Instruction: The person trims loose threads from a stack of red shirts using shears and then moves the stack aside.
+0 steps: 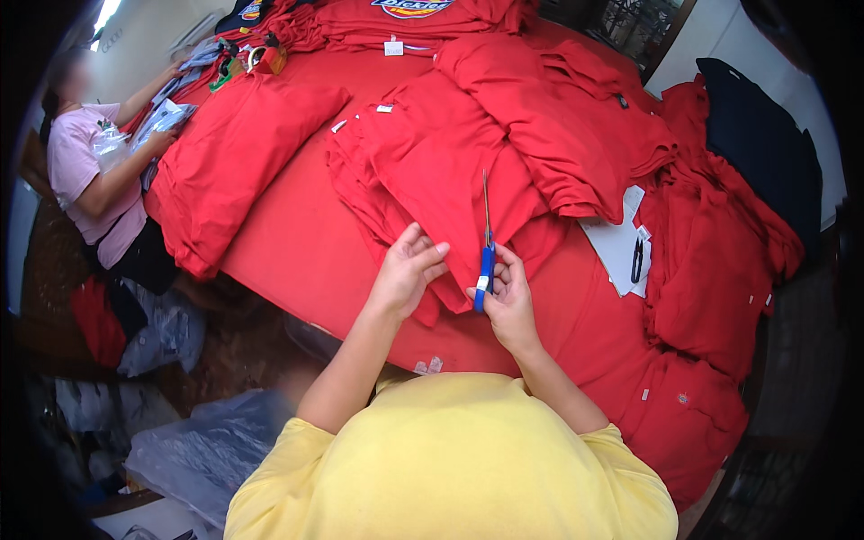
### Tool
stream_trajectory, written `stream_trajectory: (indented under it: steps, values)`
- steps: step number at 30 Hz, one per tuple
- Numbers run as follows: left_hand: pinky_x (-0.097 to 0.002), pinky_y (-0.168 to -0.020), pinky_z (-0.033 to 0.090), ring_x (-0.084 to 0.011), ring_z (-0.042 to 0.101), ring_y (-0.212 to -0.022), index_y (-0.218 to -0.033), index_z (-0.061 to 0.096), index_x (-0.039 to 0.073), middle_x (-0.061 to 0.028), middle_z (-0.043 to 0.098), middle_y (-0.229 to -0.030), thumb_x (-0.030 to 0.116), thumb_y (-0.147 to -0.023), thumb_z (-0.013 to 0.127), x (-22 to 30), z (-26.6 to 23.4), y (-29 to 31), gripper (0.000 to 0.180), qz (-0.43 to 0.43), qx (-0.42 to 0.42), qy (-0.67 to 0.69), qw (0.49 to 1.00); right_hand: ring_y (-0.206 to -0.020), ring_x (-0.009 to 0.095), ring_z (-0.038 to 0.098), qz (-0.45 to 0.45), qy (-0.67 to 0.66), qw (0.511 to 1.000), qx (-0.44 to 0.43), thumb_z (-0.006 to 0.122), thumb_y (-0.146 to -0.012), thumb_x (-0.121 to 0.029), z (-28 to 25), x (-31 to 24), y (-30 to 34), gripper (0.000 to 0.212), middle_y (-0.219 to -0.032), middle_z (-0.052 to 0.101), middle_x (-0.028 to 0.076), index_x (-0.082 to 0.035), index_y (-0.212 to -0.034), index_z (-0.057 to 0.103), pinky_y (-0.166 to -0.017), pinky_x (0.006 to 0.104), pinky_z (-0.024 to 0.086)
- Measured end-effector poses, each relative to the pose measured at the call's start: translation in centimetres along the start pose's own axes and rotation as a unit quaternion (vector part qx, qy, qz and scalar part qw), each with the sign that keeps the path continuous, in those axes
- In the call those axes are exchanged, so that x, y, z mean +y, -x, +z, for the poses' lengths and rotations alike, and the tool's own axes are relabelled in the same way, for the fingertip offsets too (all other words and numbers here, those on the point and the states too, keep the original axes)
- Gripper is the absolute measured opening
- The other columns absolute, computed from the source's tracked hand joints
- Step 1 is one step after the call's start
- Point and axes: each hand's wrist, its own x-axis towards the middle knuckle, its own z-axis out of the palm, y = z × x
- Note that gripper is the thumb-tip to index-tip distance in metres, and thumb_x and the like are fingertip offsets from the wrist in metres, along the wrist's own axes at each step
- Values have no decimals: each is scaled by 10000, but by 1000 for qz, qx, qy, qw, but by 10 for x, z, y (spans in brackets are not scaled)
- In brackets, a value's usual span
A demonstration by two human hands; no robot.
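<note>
Blue-handled scissors (pixel 486 263) are in my right hand (pixel 509 304), fingers wrapped about the handles. Their thin blades look closed and point away from me. My left hand (pixel 409 274) hovers just left of them, palm turned inward, thumb and fingers apart, with nothing visible in it. Below both hands lies a red garment (pixel 441 171), loosely layered on the red-covered table (pixel 292 229). Small white labels (pixel 384 109) show at its far edge. Whether either hand touches the cloth is hard to make out.
Stuffed red bundles (pixel 243 162) lie to the left, with red garment piles (pixel 711 261) at right. A white sheet (pixel 616 247) carries a black cutter-like tool (pixel 637 259). A dark cushion-like bundle (pixel 760 144) stands far right. At left, a person in pink (pixel 90 171) handles packaged clothes.
</note>
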Motion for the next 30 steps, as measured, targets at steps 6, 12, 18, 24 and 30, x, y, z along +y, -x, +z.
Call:
stream_trajectory:
  steps: [6, 12, 18, 24, 30]
  values:
    - [-346, -814, 519, -196, 641, -950, -1132, 550, 87, -61, 629, -1114, 100, -933, 505, 6, -6, -15, 205, -23, 18, 11, 1000, -867, 97, 548, 21, 24, 1000, -1, 559, -799, 123, -15, 14, 2, 606, -956, 476, 48, -34, -1338, 330, -780, 220, 487]
    - [-357, -795, 536, -226, 649, -940, -1144, 524, 76, -89, 630, -1104, 137, -963, 451, 5, -2, -12, 205, -21, 25, 6, 999, -857, 96, 553, 38, 4, 999, 2, 545, -809, 121, -19, 24, -1, 595, -959, 482, 50, -24, -1344, 325, -768, 214, 484]
    - [-330, -755, 548, -193, 652, -925, -1195, 477, 72, -78, 630, -1091, 86, -917, 536, 1, 6, -5, 284, -22, 22, -49, 998, -865, 98, 554, 38, -17, 999, 5, 545, -810, 122, -20, 22, 0, 587, -961, 489, 54, -17, -1341, 337, -779, 219, 490]
    - [-314, -749, 545, -158, 650, -906, -1106, 535, 84, -54, 648, -1010, 68, -880, 603, -8, 6, -2, 236, -35, 18, -72, 997, -871, 92, 549, 38, -41, 998, 7, 570, -803, 113, -14, 14, 1, 608, -966, 489, 50, -21, -1348, 338, -756, 206, 477]
    - [-351, -808, 544, -201, 651, -923, -1073, 559, 44, -98, 649, -1037, 122, -917, 557, 9, -13, -32, 174, -51, 25, 26, 998, -881, 96, 548, 51, -17, 999, 6, 583, -800, 109, -17, 3, 5, 629, -978, 495, 45, -44, -1360, 341, -745, 204, 464]
